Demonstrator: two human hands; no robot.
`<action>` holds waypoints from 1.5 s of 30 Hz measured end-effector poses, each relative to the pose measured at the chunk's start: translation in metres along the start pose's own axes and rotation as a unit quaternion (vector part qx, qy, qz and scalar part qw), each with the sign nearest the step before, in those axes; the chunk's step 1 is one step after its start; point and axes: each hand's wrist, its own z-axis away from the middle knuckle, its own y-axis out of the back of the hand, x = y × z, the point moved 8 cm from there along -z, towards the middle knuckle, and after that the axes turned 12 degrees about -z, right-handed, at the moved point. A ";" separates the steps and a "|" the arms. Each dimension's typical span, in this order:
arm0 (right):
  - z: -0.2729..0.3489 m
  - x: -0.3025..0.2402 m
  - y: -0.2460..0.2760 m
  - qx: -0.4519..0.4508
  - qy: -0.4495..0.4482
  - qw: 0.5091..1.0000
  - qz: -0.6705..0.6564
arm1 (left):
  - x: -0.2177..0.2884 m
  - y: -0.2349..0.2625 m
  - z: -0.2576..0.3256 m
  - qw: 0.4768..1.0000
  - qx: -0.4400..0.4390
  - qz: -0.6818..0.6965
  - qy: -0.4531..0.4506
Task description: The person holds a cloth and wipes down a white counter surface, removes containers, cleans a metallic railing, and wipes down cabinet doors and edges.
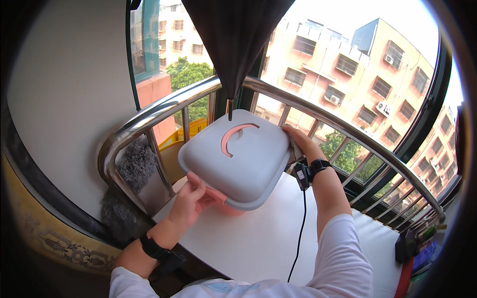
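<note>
Both hands hold a grey box [243, 161] with a curved pink handle [236, 136] set into its lid; the box is tilted, its lid facing up toward the camera, and it is raised above the white desk [258, 243] near the desk's far edge; a pink lower part [221, 197] shows under the grey lid at the near left corner. The left hand [191, 201] is curled around that near left corner, fingers closed on the pink edge, thumb on top; the right hand [298, 141] grips the far right edge of the box, fingers wrapped over the rim and partly hidden behind it. Each wrist wears a black band [318, 166]; a small black device [301, 176] sits at the right wrist and a black cable [300, 233] hangs from it down over the desk. Just behind the box runs a shiny metal railing [149, 116] with upright bars; a folded dark umbrella [233, 44] hangs above, its tip just over the lid; a grey fluffy duster [134, 164] leans by the railing at the left; buildings and green trees show beyond the window.
</note>
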 end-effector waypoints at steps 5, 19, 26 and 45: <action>0.011 0.004 0.015 0.025 0.010 0.996 0.080 | 0.002 0.001 0.007 0.999 -0.024 -0.028 -0.021; 0.292 0.048 0.213 0.273 0.080 0.959 -0.006 | -0.056 -0.150 0.034 0.950 -0.284 -0.091 0.092; 0.439 0.106 0.351 0.425 0.095 0.900 0.016 | -0.119 -0.263 0.056 0.908 -0.399 -0.084 0.094; 0.536 0.084 0.088 0.475 0.277 0.734 0.398 | -0.114 -0.299 -0.040 0.849 -0.373 -0.370 -0.051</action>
